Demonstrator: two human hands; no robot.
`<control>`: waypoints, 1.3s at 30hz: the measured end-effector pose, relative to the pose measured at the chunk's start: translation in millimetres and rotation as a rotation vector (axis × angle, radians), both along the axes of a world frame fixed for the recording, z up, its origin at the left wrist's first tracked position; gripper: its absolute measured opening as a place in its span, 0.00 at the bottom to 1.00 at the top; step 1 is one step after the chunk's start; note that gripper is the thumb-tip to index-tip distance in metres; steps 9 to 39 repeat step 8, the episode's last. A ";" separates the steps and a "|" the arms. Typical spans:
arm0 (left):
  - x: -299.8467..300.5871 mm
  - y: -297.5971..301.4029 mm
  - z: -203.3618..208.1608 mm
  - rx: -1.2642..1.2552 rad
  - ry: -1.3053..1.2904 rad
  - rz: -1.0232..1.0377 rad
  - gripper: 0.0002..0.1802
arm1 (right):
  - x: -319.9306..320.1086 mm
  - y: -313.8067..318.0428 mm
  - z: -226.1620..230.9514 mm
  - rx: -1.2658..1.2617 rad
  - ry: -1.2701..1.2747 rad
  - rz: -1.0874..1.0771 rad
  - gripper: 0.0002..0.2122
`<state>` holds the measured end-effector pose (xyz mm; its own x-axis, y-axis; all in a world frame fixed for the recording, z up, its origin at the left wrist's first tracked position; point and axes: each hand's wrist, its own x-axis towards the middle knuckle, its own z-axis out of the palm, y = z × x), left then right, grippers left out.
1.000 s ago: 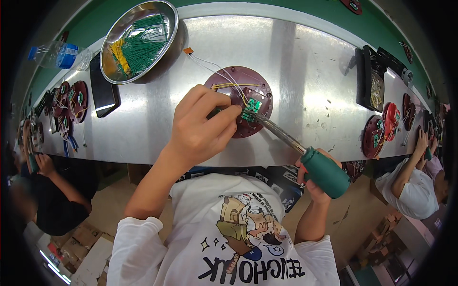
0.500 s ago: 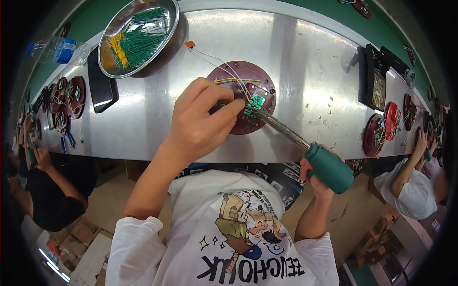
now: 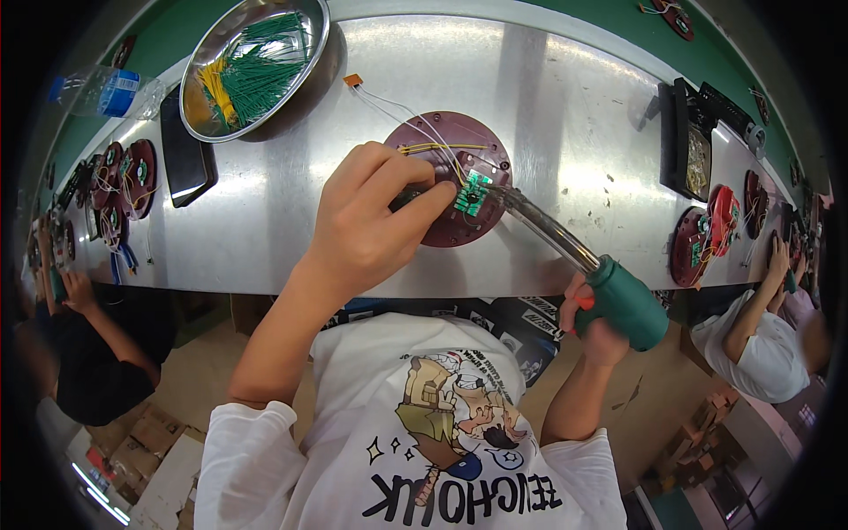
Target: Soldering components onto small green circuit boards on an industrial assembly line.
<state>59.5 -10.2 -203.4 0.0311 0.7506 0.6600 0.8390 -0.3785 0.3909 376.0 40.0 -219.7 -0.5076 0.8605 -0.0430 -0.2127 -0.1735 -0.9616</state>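
A round dark-red disc (image 3: 459, 231) lies on the metal bench, carrying a small green circuit board (image 3: 474, 192). My left hand (image 3: 371, 216) is closed in a pinch over the disc's left side, fingertips at the board's edge; what they hold is hidden. White wires (image 3: 389, 108) run from a small orange piece (image 3: 353, 80) to the board, and yellow wires (image 3: 450, 147) cross the disc's upper part. With my right hand (image 3: 605, 340) I grip a soldering gun (image 3: 627, 305), green-bodied with a red trigger. Its tip points at the board's right edge, seemingly just off it.
A steel bowl (image 3: 329, 40) of green and yellow wires stands at the far left, beside a black tray (image 3: 187, 150) and a plastic bottle (image 3: 115, 93). More discs (image 3: 140, 181) lie left. At right are a black box (image 3: 678, 146) and another disc (image 3: 687, 247). Co-workers sit both sides.
The soldering gun has drawn back to the right, its tip leaving the board's lower part and uncovering more of it. My left hand stays nearly in place.
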 end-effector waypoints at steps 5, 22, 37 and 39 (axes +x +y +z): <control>0.4 0.1 -0.4 -0.004 0.017 -0.003 0.15 | 10.0 3.0 -4.9 0.079 -0.020 0.116 0.29; 1.1 0.3 -0.4 0.003 0.023 -0.002 0.16 | 9.9 4.8 -3.9 0.104 -0.028 0.147 0.29; 1.1 0.3 -0.4 0.003 0.023 -0.002 0.16 | 9.9 4.8 -3.9 0.104 -0.028 0.147 0.29; 1.1 0.3 -0.4 0.003 0.023 -0.002 0.16 | 9.9 4.8 -3.9 0.104 -0.028 0.147 0.29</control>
